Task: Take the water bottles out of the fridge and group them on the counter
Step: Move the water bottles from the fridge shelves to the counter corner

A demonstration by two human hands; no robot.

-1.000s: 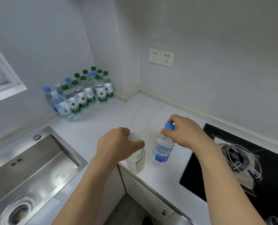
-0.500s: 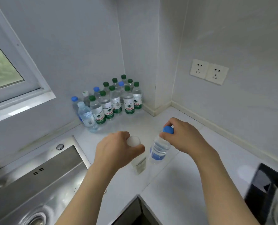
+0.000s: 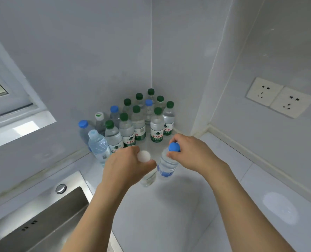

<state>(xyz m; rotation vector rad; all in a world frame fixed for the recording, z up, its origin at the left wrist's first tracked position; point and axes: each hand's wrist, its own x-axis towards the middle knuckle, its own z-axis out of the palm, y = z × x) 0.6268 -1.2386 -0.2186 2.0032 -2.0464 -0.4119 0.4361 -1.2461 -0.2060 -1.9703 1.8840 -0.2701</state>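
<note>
Left hand [image 3: 126,165] gripped a white-capped clear bottle [image 3: 148,177]; right hand [image 3: 191,153] pinched a blue-capped one [image 3: 165,165]. At 12 o'clock, thirteen bottles [image 3: 133,122] stood: nine green-capped, three blue, one white.

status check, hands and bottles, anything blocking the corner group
Left hand grips white-capped bottle; right hand grips blue-capped bottle. Both bottles near corner group. Nothing between.

I note a white-capped bottle [image 3: 147,176] and a blue-capped bottle [image 3: 166,165] with blue label; grouped bottles [image 3: 140,122] show green caps, green-and-white labels; white table [image 3: 196,206]; steel-grey sink [image 3: 42,220].
</note>
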